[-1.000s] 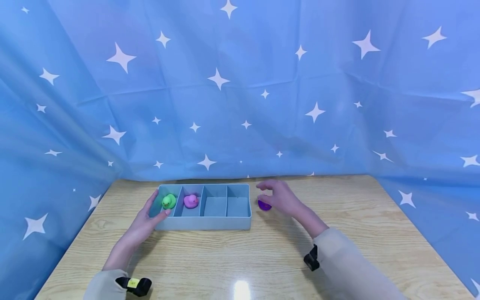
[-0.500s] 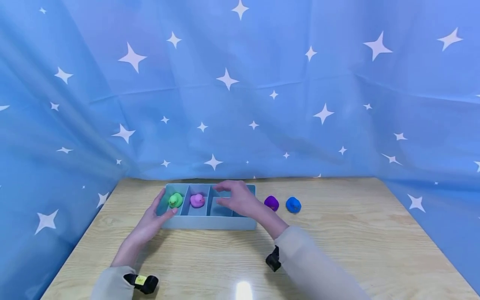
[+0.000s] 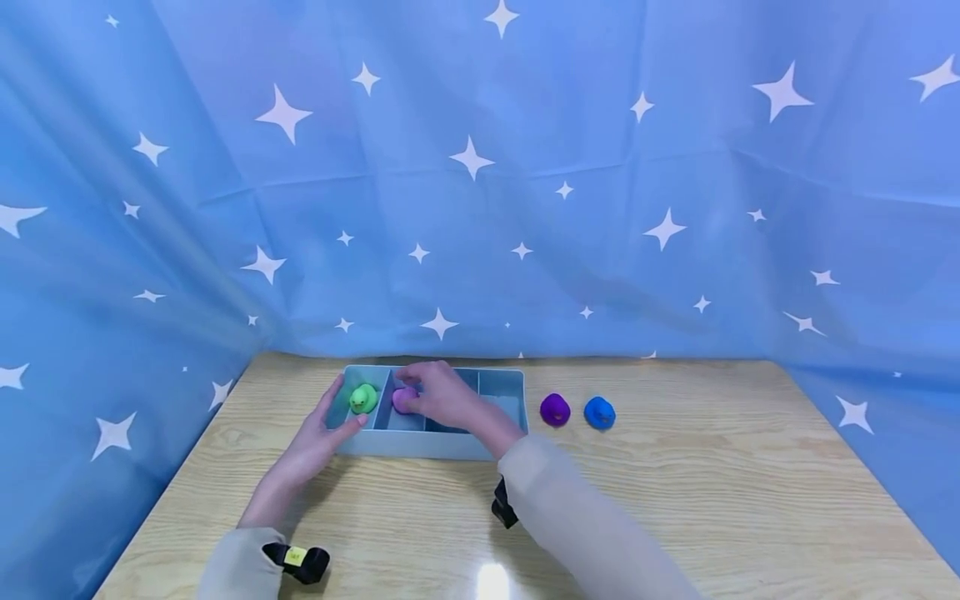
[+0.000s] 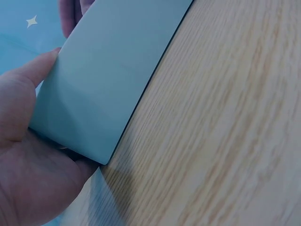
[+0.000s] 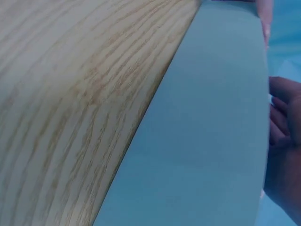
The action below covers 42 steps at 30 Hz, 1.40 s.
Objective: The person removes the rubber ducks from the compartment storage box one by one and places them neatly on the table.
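A light-blue divided tray (image 3: 433,446) lies at the back of the table. My left hand (image 3: 313,450) grips its left end, thumb over the front rim; the left wrist view shows that hand (image 4: 28,141) around the corner. A green rubber duck (image 3: 363,398) sits in the leftmost compartment. In the compartment to its right is a pink rubber duck (image 3: 403,401), partly covered by my right hand (image 3: 450,400). That hand reaches in from above, thumb and forefinger spread about the duck; a firm hold does not show. The right wrist view shows this hand (image 5: 287,122) behind the tray wall.
Right of the tray, a purple rubber duck (image 3: 555,410) and a blue rubber duck (image 3: 599,412) stand on the wooden table (image 3: 720,483). A blue curtain with white stars (image 3: 480,208) hangs behind the table and at both sides.
My right hand has moved left from beside the purple duck, across the tray, to the pink duck. The purple and blue ducks came into full view. My left hand keeps its hold on the tray.
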{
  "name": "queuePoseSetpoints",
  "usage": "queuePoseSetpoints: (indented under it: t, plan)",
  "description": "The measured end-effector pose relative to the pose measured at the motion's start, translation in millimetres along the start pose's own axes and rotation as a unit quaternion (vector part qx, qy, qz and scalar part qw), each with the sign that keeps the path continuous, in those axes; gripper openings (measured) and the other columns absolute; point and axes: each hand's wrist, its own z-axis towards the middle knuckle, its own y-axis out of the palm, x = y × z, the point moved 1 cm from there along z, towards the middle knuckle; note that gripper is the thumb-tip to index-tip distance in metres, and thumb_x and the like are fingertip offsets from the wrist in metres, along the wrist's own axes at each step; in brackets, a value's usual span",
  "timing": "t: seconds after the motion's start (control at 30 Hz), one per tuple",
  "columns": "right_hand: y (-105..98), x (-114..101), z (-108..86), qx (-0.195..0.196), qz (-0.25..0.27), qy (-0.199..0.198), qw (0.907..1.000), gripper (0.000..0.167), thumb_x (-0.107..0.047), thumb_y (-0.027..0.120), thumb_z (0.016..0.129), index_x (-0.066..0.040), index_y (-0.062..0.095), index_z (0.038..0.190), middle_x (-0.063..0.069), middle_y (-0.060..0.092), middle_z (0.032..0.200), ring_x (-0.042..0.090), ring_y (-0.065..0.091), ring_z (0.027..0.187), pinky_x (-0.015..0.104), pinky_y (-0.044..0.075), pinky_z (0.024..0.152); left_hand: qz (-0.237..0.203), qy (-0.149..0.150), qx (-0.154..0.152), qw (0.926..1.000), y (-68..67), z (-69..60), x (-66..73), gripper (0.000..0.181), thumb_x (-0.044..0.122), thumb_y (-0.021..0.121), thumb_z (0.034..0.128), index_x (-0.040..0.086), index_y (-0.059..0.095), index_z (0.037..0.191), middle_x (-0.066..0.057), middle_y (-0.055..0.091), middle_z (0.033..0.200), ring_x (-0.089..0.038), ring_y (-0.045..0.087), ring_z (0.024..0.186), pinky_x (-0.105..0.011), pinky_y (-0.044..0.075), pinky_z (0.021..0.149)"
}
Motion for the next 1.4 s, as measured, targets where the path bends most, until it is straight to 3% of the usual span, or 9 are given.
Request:
queuePoseSetpoints:
  t: [0.37,0.77,1.1,1.4]
  plan:
    - [0.1,3.8,14.6,-0.043,-0.098,-0.003,0.9943,0.051,-0.015,0.075,0.096,-0.009,0.06,0.144,0.008,0.067,0.134,0.02,0.062,0.123,0.033,0.049,0.104,0.005,-0.01,-0.001,0.9999,-0.2,0.7,0.5,0.088,0.035,0.059,0.1052,0.021,-0.001,0.167,-0.022,0.001,0.17,-0.044,-0.003,0.154,-0.067,0.004,0.12]
    - [7.1,10.2,15.5,-0.028,-0.109,-0.018,0.9935,0.046,-0.009,0.074,0.096,-0.009,0.063,0.141,0.007,0.067,0.135,0.021,0.061,0.125,0.033,0.05,0.104,0.015,-0.017,0.003,0.9997,2.0,0.9,2.5,0.088,0.037,0.061,0.1043,0.022,0.0,0.167,-0.022,0.002,0.17,-0.045,-0.003,0.154,-0.067,0.004,0.119]
    - [8.9,5.4,16.7,-0.04,-0.144,-0.023,0.9884,0.046,0.0,0.068,0.096,-0.007,0.064,0.141,0.007,0.067,0.135,0.02,0.062,0.119,0.032,0.05,0.102,0.005,-0.015,0.012,0.9998,2.8,1.0,1.9,0.088,0.033,0.062,0.104,0.02,0.002,0.167,-0.022,0.003,0.17,-0.046,-0.002,0.154,-0.069,0.006,0.118]
    - [14.8,2.5,17.7,-0.01,-0.141,-0.012,0.9899,0.042,0.012,0.066,0.089,-0.007,0.075,0.125,0.007,0.073,0.123,0.022,0.065,0.116,0.03,0.053,0.096,0.005,-0.015,0.006,0.9998,1.5,-0.7,2.2,0.088,0.033,0.061,0.1049,0.021,-0.001,0.167,-0.023,0.001,0.17,-0.045,-0.003,0.154,-0.068,0.005,0.119]
